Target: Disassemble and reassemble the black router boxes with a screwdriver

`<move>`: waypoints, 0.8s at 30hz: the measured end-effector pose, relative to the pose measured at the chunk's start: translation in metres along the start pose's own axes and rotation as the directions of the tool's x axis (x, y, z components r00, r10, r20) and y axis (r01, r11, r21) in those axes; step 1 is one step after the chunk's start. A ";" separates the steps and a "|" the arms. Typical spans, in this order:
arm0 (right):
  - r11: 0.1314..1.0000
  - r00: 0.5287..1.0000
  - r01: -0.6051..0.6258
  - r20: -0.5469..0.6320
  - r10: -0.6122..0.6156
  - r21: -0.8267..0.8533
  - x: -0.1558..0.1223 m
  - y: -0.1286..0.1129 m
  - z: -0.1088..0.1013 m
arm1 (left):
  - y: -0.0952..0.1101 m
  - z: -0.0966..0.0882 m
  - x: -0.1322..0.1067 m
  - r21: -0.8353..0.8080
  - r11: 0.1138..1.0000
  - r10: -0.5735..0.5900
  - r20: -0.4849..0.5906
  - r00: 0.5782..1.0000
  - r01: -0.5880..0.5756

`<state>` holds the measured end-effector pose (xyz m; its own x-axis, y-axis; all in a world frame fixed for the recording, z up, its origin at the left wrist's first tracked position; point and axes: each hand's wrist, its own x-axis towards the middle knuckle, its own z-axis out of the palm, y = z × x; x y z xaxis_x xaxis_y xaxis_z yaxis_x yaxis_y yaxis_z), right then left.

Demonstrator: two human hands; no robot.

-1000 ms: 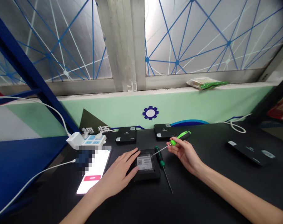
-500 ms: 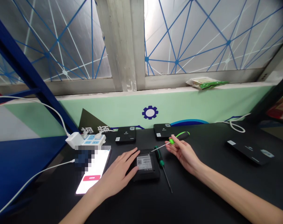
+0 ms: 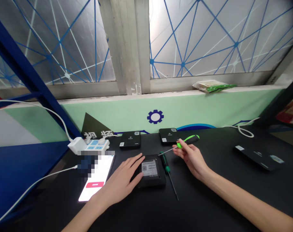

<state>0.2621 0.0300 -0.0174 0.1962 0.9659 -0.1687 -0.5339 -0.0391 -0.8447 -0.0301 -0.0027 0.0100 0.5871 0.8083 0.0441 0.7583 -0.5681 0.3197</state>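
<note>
A flat black box (image 3: 151,183) with a white label lies on the table, its labelled side up. Across its left edge rests my left hand (image 3: 127,172), fingers stretched out and thumb apart. My right hand (image 3: 191,158) is closed round a green and black screwdriver (image 3: 190,140), held at a low slant with its shaft pointing left. The shaft's tip is at the box's upper right corner; whether it touches cannot be made out. Beside the box, a second screwdriver (image 3: 167,169) with a dark green handle lies on the table.
Two similar black boxes, one left (image 3: 130,140) and one right (image 3: 168,136), lie along the wall. Another black box (image 3: 259,158) is at the right. To the left are a lit phone (image 3: 98,180), a power strip (image 3: 96,145), a white charger (image 3: 77,145) and cables.
My right hand and the screwdriver have shifted slightly to the right, the tip moving towards the box's corner. My left hand and the box have stayed put.
</note>
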 end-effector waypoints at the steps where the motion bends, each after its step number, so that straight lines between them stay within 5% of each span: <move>1: 1.000 1.000 0.018 0.004 -0.018 -0.002 0.000 0.000 0.000 | 0.000 0.000 0.000 0.000 1.000 0.005 -0.006 1.000 -0.005; 24: 0.990 0.988 0.112 0.116 -0.102 -0.083 -0.007 0.003 0.003 | 0.000 0.001 -0.001 0.005 1.000 -0.002 -0.002 1.000 0.002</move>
<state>0.2566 0.0242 -0.0166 0.1532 0.9880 -0.0212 -0.4384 0.0487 -0.8974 -0.0305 -0.0032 0.0088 0.5848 0.8100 0.0451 0.7609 -0.5669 0.3155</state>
